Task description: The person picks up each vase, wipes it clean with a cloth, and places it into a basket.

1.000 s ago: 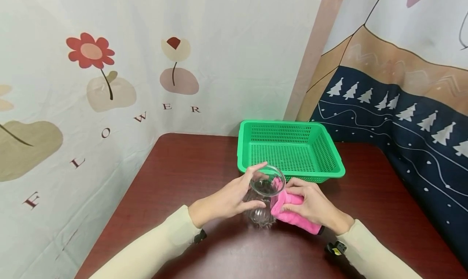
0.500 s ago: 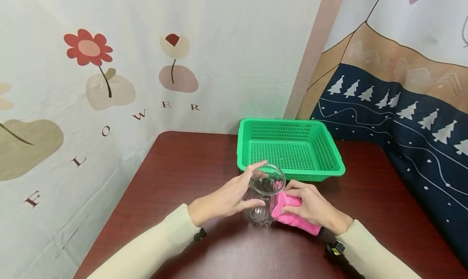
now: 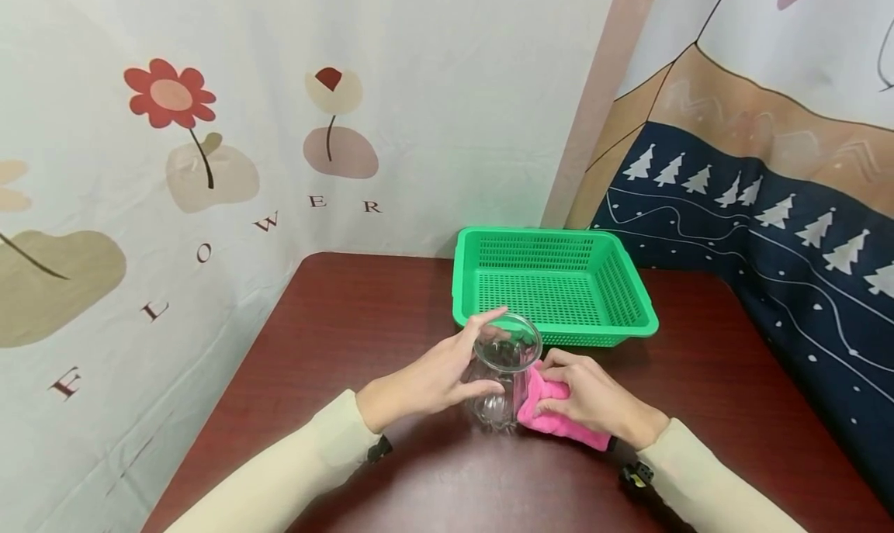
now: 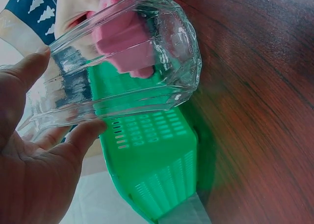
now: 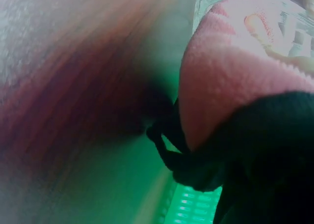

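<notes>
A clear glass jar [image 3: 497, 406] with a wide round mouth and faceted sides stands upright on the table in the head view. My left hand [image 3: 434, 376] grips it from the left, fingers behind the rim and thumb across the front. From the other side my right hand [image 3: 595, 395] pinches a bunched pink cloth [image 3: 559, 423] against the jar's right wall. The left wrist view shows the cloth [image 4: 122, 40] through the glass, below the mouth. Seen from the right wrist, the cloth [image 5: 230, 81] has a black edge with a small loop [image 5: 164, 148].
A green perforated plastic basket [image 3: 552, 335] sits just behind the jar on the dark red wooden table [image 3: 363, 316]. Printed cloth hangings [image 3: 447, 114] rise behind the table and along its right side.
My right hand has lowered slightly with the cloth, so less pink shows by the jar's rim. The left hand keeps its grip on the jar, with hardly any shift.
</notes>
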`<state>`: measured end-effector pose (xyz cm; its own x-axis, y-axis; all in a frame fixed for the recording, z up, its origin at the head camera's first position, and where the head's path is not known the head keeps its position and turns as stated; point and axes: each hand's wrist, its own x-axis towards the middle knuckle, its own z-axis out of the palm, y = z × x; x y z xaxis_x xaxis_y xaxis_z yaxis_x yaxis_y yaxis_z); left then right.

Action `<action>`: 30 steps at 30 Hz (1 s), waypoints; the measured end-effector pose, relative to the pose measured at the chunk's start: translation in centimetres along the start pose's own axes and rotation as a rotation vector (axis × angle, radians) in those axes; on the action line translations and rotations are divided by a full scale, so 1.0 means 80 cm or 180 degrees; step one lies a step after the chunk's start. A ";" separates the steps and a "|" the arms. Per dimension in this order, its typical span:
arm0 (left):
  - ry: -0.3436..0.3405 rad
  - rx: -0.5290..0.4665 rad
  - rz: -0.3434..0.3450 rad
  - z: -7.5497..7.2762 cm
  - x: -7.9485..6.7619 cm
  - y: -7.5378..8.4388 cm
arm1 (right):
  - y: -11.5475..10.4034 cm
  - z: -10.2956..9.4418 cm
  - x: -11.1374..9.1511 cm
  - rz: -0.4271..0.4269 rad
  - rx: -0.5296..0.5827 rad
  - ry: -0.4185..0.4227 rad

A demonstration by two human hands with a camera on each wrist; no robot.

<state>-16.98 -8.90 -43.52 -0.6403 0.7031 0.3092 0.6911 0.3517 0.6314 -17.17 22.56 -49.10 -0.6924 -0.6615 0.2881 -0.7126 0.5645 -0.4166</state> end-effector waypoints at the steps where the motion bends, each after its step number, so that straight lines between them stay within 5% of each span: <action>1: -0.0005 -0.0005 -0.0003 -0.001 0.000 0.000 | 0.000 0.001 0.000 0.0003 -0.0035 -0.0022; 15: -0.0007 -0.0018 0.0054 -0.002 0.000 -0.006 | -0.001 0.008 -0.002 0.0019 -0.0423 -0.0183; 30: 0.0022 -0.0042 0.0083 -0.002 0.002 -0.008 | -0.002 0.011 -0.002 0.0188 -0.0236 -0.0073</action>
<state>-17.57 -9.11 -43.77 -0.6243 0.7077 0.3306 0.7032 0.3249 0.6325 -16.88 22.16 -49.83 -0.7313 -0.6366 0.2446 -0.6776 0.6373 -0.3670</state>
